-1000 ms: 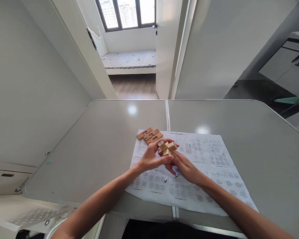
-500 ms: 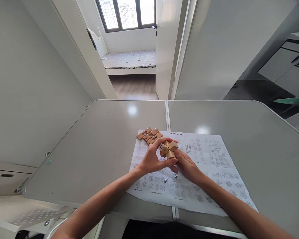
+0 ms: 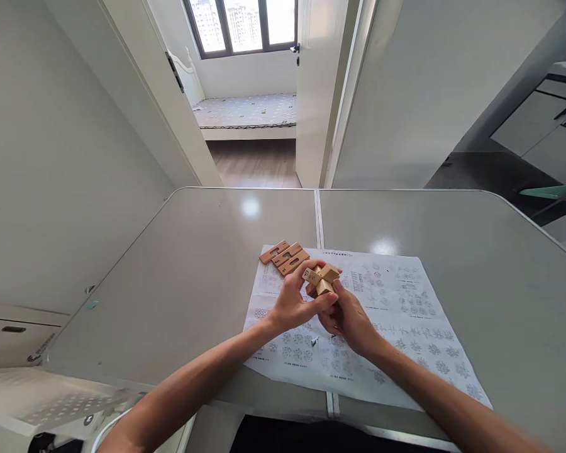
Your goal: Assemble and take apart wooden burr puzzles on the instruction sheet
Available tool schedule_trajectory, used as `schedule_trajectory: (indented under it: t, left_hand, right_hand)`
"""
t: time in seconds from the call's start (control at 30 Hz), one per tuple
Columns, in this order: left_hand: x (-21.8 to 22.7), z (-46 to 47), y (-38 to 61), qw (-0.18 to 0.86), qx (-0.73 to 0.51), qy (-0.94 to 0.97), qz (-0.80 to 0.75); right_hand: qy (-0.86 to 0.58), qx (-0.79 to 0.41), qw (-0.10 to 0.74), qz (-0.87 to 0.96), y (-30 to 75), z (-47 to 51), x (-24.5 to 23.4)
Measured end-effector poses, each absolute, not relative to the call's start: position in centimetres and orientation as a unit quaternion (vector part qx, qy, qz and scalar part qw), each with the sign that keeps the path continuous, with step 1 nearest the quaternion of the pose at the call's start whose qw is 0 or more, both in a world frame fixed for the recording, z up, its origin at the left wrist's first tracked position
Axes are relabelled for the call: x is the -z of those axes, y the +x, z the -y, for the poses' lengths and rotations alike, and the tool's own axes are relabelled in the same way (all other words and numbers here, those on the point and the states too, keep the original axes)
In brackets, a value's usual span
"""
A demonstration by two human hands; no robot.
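Observation:
An interlocking wooden burr puzzle [image 3: 321, 280] of pale crossed blocks is held up over the paper between both hands. My left hand [image 3: 296, 303] grips it from the left, thumb along its near side and fingers around the far side. From the right, my right hand [image 3: 351, 313] closes on the same puzzle, its fingers curled beneath and partly hidden. Just beyond my left hand lie several flat wooden pieces [image 3: 285, 257] with cut-out slots and small marks. Under both hands spreads a white instruction sheet [image 3: 405, 352] printed with puzzle diagrams.
The grey table [image 3: 193, 270] has a metal seam [image 3: 319, 220] down its middle. Two tiny dark-and-white bits, one a small scrap [image 3: 314, 341], lie on the sheet near my wrists. Past the table, a door [image 3: 318, 94] stands open to a room with a bed [image 3: 249, 112].
The puzzle has tilted slightly in my hands. My right hand's fingers have curled further under it, and its wrist has shifted a little left and down.

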State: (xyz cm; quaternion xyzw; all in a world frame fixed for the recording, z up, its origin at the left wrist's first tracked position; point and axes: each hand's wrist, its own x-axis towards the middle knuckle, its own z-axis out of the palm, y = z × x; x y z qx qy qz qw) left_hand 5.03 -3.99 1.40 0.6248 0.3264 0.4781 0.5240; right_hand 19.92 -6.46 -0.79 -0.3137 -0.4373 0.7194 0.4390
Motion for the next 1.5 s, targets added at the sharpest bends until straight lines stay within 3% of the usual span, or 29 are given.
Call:
schedule_trajectory:
  t: [0.47, 0.9, 1.23, 1.33, 1.5]
  left_hand:
    - [-1.2, 4.1, 5.2, 0.537, -0.479, 0.619, -0.313]
    - [-1.2, 3.7, 4.6, 0.420, -0.477, 0.695, -0.336]
    - [-6.0, 4.1, 3.8, 0.259, -0.467, 0.819, -0.212]
    - [-7.6, 4.8, 3.7, 0.241, -0.467, 0.834, -0.171]
    - [-10.2, 6.5, 3.4, 0.228, -0.454, 0.854, -0.109]
  right_hand:
    - [-0.295, -0.767, 0.443, 0.358, 19.6, 7.0, 0.7]
    - [-0.215, -0.871, 0.364, 0.250, 20.3, 6.9, -0.2]
    - [-0.074, -0.919, 0.271, 0.278, 21.0, 8.1, -0.8]
    - [-0.099, -0.898, 0.299, 0.306, 20.9, 9.5, -2.6]
    - [-0.200, -0.857, 0.269, 0.391, 21.5, 11.9, -4.7]
